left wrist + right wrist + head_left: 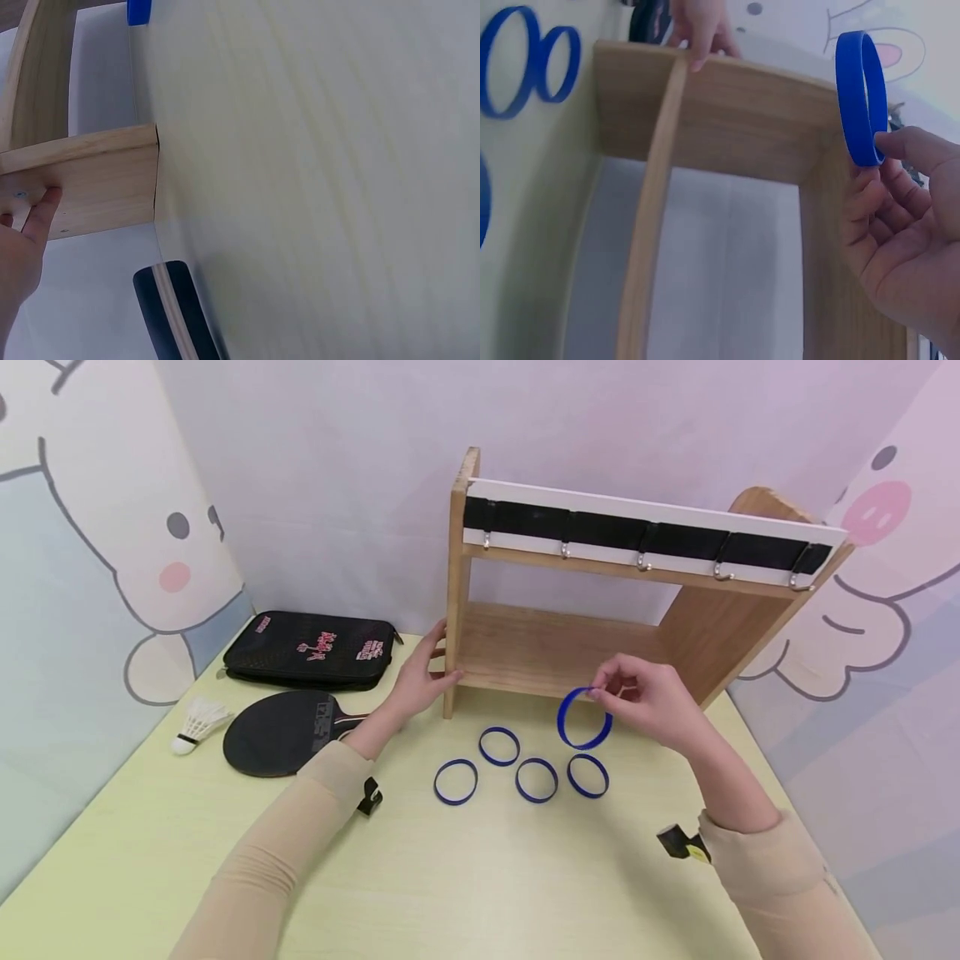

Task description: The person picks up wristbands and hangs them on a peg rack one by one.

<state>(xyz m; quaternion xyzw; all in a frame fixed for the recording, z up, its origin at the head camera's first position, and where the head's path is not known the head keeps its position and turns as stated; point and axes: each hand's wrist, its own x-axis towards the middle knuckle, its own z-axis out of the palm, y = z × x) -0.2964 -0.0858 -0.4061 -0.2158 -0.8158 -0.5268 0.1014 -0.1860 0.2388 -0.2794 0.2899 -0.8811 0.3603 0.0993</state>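
Between thumb and fingers, my right hand (645,702) pinches a blue silicone wristband (560,720), held up in front of the wooden rack (555,639). The right wrist view shows this wristband (853,97) upright at the fingertips. My left hand (422,681) rests against the rack's left side panel (454,568), its thumb at the front edge and fingers along the outer face. Several more blue wristbands (537,802) lie on the table below the rack. A row of metal hooks (642,562) hangs from the black-and-white strip (607,531) across the rack's top.
On the left are a black zipped case (300,647), a black table tennis bat (273,735) and a white shuttlecock (201,720). The bat's handle (169,307) lies near my left wrist. Printed fabric walls (337,468) stand behind and at both sides of the table (450,893).
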